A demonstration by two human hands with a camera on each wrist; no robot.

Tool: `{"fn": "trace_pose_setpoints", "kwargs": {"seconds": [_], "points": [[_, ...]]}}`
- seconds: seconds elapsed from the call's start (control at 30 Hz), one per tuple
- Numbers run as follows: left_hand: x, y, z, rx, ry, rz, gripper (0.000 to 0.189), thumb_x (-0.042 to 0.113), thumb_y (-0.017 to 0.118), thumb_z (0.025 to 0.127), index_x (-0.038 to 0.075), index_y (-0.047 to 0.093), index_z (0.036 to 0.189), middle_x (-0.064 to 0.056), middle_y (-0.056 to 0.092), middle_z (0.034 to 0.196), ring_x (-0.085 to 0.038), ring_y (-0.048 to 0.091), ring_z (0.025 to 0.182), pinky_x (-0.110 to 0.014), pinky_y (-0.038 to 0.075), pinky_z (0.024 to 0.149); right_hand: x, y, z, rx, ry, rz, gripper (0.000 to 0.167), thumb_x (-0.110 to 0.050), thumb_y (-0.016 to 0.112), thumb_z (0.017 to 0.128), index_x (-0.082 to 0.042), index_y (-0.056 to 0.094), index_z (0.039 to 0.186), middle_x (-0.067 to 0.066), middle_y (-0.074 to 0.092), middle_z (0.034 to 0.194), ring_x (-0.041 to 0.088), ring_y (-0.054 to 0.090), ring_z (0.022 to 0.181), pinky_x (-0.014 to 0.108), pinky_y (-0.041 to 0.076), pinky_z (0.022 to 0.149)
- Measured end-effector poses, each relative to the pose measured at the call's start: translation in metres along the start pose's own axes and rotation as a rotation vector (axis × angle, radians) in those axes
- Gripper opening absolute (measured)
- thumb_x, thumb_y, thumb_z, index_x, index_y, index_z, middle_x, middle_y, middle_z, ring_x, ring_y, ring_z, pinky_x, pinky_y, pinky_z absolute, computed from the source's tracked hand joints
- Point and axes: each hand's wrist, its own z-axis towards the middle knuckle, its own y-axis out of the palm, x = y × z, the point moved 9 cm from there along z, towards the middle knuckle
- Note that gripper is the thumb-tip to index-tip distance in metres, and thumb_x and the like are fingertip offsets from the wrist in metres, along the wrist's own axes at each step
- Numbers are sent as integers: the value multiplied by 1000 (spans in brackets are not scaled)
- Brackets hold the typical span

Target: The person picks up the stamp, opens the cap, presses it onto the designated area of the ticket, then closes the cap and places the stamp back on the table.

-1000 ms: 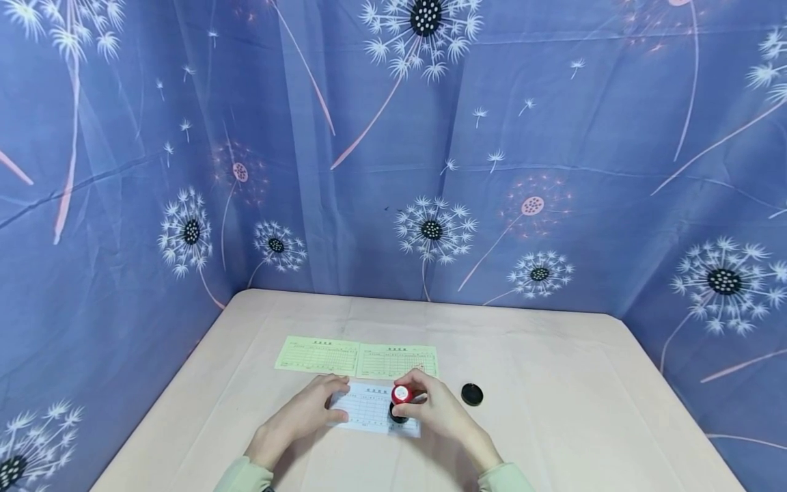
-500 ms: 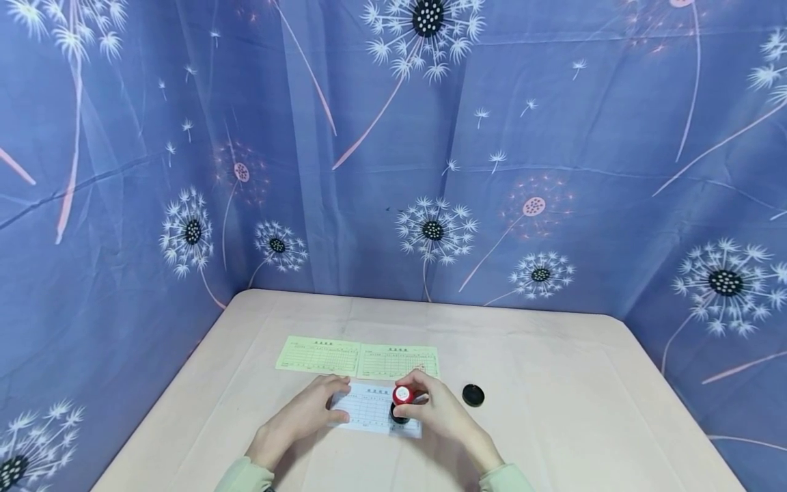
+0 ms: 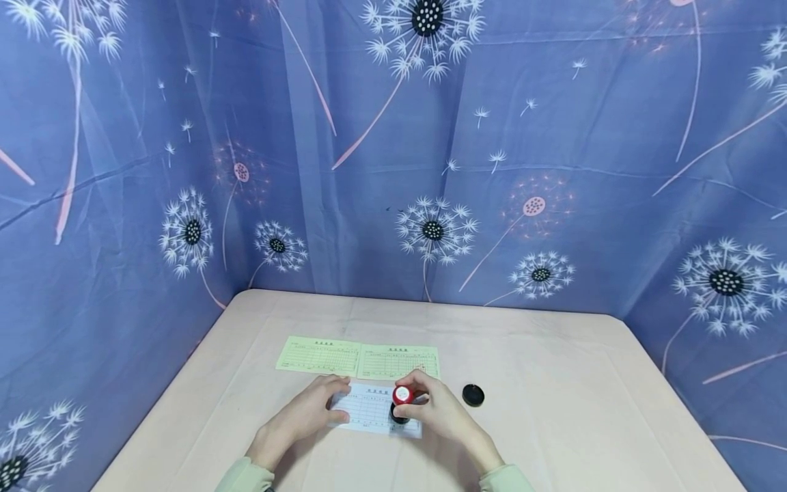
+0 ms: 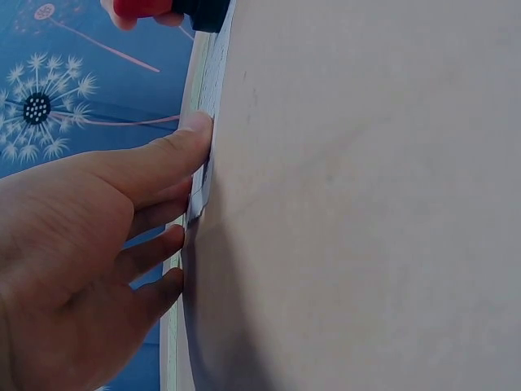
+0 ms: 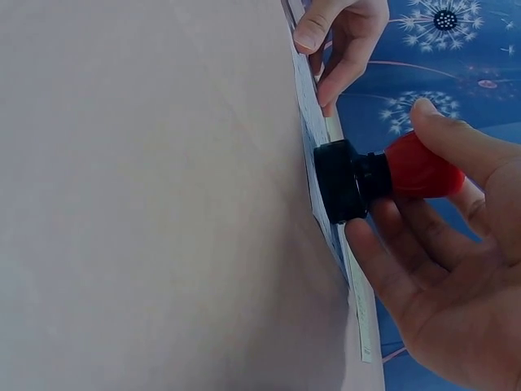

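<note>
Blue fabric curtains printed with dandelions (image 3: 363, 225) enclose a desk covered in pale pink cloth (image 3: 590, 430). Two rectangular light-green printed paper forms (image 3: 316, 354) lie side by side; nearer the person lies a rectangular white printed paper form (image 3: 365, 410). Left hand (image 3: 312, 406): fingers loosely extended, thumb apart, resting at the white form's left end and grasping nothing. Right hand (image 3: 439, 406): thumb and fingers closed round the red knob of a round-based black stamp (image 3: 402, 395), whose base stands on the white form's right part. Right of this hand lies a round black shallow cap (image 3: 473, 395).
</note>
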Motion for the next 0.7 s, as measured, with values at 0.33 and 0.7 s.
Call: {"fn": "trace_pose_setpoints", "kwargs": {"seconds": [0.33,0.7], "points": [[-2,2,1,-8,1,-6,59,33,76,80,4,62,130,-10,51,148,-35,42,141,-52,34,117,1,-1,0,2,-2,22,35,-18,82,81,-11,66,111,6,69,99,16,64,90,22,53,80],[-1,0,1,-10,-4,-15,59,33,76,81,4,62,130,-11,50,149,-36,40,142,-52,33,118,-1,-1,1,-5,-24,31,36,-16,82,81,-7,66,112,10,69,101,18,64,93,23,54,80]]}}
